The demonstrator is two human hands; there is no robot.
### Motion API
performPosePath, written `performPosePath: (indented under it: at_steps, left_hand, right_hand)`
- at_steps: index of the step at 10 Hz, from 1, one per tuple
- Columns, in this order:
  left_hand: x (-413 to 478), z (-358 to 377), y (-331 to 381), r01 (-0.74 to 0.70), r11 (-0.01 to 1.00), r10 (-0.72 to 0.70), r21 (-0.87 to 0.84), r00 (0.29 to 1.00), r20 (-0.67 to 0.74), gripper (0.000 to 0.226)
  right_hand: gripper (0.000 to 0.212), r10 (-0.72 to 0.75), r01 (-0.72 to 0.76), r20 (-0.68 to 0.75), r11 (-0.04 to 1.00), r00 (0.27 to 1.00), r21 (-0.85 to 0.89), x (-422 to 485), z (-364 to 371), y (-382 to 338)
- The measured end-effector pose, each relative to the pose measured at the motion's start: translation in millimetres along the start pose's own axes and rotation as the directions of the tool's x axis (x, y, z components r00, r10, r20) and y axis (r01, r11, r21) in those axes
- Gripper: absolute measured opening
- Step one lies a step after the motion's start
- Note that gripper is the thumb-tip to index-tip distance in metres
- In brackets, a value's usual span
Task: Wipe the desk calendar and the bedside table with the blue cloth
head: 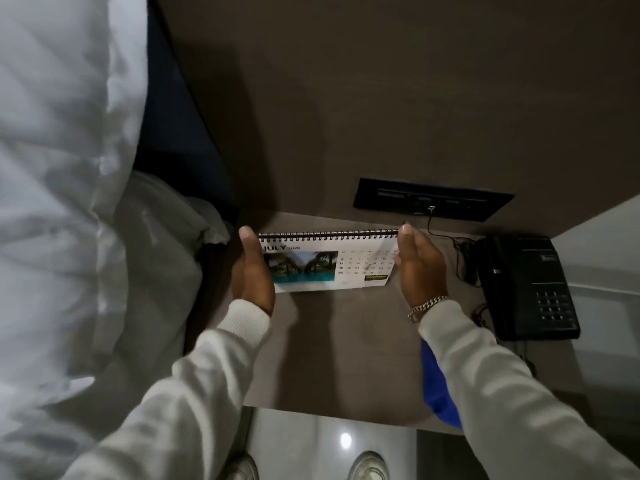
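Observation:
A spiral-bound desk calendar (329, 263) showing July with a pool photo stands near the back of the brown bedside table (332, 348). My left hand (251, 271) grips its left end and my right hand (419, 268) presses flat against its right end, thumbs up by the wire binding. The blue cloth (438, 386) lies crumpled at the table's front right, partly hidden under my right sleeve. Neither hand touches the cloth.
A black telephone (526, 289) with a coiled cord sits on the table's right side. A black socket panel (433, 199) is set in the brown wall behind. White pillows and bedding (62, 168) fill the left. Glossy floor (329, 445) lies below the table's front edge.

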State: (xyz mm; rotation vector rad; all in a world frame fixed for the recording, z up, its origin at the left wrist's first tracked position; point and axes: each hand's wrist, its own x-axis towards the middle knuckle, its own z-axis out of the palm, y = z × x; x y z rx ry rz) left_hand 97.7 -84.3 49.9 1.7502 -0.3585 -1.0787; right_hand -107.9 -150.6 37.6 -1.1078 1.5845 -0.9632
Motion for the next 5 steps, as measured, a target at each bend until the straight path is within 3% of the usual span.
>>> performPosePath:
  at_steps: [1,2,3,4,5]
  left_hand:
    - [29.1,4.8,19.9,-0.086,0.994,0.084,0.069,0.996,0.025,0.119]
    - [54.7,9.9,28.8,-0.082,0.993,0.079,0.081,0.996,0.037,0.132]
    - [69.3,12.4,30.4,-0.093,0.986,0.085,0.141,0.994,0.064,0.131]
    - [68.7,9.8,40.7,-0.071,0.982,0.048,0.173,0.989,0.137,0.120]
    - [49.2,2.3,60.8,-0.160,0.961,0.129,0.225,0.981,0.146,0.091]
  right_hand:
    - [0.045,0.024,-0.022,-0.018,0.997,1.000,0.074,7.4,9.4,-7.9]
    - [0.048,0.029,-0.027,-0.015,0.994,0.999,0.102,13.5,18.7,-15.0]
    - [0.057,0.042,-0.041,-0.007,0.993,0.999,0.112,14.5,22.7,-13.0]
    - [0.071,0.046,-0.049,0.028,0.991,0.999,0.125,9.4,23.6,-20.0]
    - [0.077,-0.035,0.046,-0.077,0.988,0.996,0.149,-10.7,6.6,-55.2]
